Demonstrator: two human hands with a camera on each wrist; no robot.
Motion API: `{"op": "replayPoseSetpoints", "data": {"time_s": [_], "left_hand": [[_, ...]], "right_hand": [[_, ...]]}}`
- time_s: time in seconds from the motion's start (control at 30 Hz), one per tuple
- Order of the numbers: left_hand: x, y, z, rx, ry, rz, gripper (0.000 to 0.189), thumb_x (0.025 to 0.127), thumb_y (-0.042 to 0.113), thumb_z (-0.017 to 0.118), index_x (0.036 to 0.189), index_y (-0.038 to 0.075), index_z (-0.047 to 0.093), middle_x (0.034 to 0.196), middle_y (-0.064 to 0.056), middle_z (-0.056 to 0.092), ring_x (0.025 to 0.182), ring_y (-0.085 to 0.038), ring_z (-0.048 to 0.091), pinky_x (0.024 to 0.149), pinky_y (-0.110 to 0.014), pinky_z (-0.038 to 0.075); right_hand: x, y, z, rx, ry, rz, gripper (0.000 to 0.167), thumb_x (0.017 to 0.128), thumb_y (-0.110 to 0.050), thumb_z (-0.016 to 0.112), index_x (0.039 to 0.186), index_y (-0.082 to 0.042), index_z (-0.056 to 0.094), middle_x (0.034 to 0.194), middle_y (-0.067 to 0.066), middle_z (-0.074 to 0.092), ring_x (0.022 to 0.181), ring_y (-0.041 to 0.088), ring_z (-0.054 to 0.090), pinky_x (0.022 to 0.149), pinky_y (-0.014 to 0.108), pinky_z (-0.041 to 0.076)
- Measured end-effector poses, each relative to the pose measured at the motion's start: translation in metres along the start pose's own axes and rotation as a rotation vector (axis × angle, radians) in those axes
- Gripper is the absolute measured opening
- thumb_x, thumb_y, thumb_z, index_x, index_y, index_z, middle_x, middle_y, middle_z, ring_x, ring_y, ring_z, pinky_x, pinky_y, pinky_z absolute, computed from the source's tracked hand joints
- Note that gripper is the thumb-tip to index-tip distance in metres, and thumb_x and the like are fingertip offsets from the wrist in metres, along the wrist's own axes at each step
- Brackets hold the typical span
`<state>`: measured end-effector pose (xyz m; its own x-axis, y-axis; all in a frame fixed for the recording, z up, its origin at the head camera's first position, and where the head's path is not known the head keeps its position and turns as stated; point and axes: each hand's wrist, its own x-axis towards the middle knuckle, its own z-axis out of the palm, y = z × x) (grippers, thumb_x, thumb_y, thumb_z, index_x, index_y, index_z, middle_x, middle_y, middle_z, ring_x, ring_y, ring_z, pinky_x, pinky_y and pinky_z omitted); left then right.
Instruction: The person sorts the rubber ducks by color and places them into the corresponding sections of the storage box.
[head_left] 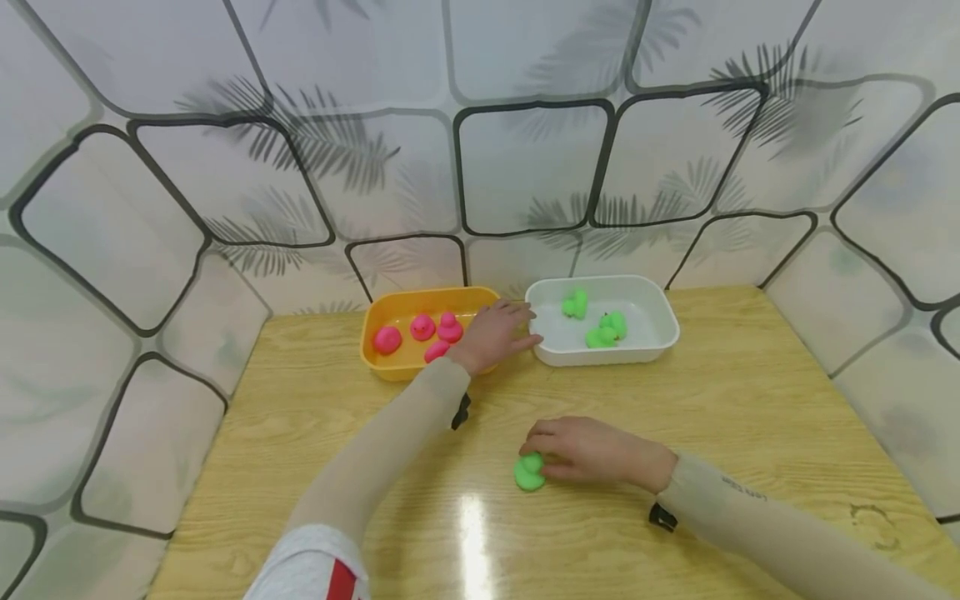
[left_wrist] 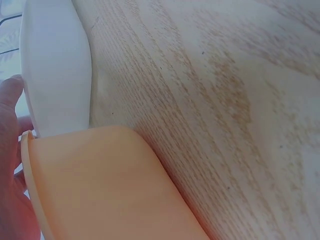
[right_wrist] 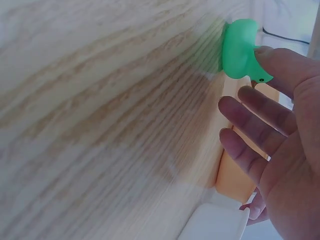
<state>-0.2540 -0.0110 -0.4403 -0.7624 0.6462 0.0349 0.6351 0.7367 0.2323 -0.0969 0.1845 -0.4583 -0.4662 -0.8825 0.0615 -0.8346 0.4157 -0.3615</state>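
My left hand (head_left: 493,335) is over the right end of the orange tray (head_left: 365,354). Its fingers are spread, the tips right at the left rim of the white tray (head_left: 600,357), and it holds nothing. Around a green rubber duck (head_left: 528,477) on the table, my right hand (head_left: 596,450) reaches in from the right. In the right wrist view the thumb (right_wrist: 274,61) touches the head of the duck (right_wrist: 240,47), while the other visible fingers (right_wrist: 245,111) are extended, close to its beak. Several pink ducks (head_left: 422,327) lie in the orange tray.
Inside the white tray are several green ducks (head_left: 575,304). Both trays stand side by side at the back of the wooden table (head_left: 315,400), near a patterned fabric wall (head_left: 532,167). More fabric wall rises on either side.
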Motion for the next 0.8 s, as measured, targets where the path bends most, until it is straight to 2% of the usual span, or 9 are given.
{"op": "replayPoseSetpoints", "data": {"time_s": [0.33, 0.5, 0.8], "left_hand": [[0.000, 0.000, 0.000, 0.015, 0.006, 0.004, 0.056, 0.105, 0.053, 0.057, 0.146, 0.015, 0.060, 0.156, -0.006, 0.053, 0.143, -0.027, 0.045, 0.118, -0.049, 0.039], [-0.001, 0.001, -0.001, 0.014, -0.001, -0.005, 0.056, 0.105, 0.053, 0.056, 0.147, 0.015, 0.059, 0.157, -0.006, 0.052, 0.143, -0.027, 0.045, 0.119, -0.049, 0.038], [-0.001, 0.001, -0.002, 0.010, -0.004, 0.002, 0.057, 0.105, 0.053, 0.056, 0.147, 0.015, 0.059, 0.157, -0.006, 0.052, 0.144, -0.029, 0.045, 0.118, -0.051, 0.039]], "right_hand": [[-0.011, 0.005, 0.004, -0.001, 0.030, 0.016, 0.022, 0.100, -0.023, 0.071, 0.121, -0.017, 0.070, 0.110, -0.007, 0.068, 0.098, 0.005, 0.064, 0.089, 0.028, 0.056], [-0.018, 0.008, 0.002, 0.010, 0.045, 0.033, 0.021, 0.099, -0.022, 0.072, 0.119, -0.016, 0.071, 0.110, -0.007, 0.069, 0.099, 0.007, 0.066, 0.089, 0.030, 0.057], [-0.033, 0.015, -0.006, 0.057, 0.066, 0.113, 0.022, 0.097, -0.016, 0.073, 0.119, -0.016, 0.070, 0.112, -0.007, 0.070, 0.101, 0.009, 0.067, 0.089, 0.034, 0.058]]}}
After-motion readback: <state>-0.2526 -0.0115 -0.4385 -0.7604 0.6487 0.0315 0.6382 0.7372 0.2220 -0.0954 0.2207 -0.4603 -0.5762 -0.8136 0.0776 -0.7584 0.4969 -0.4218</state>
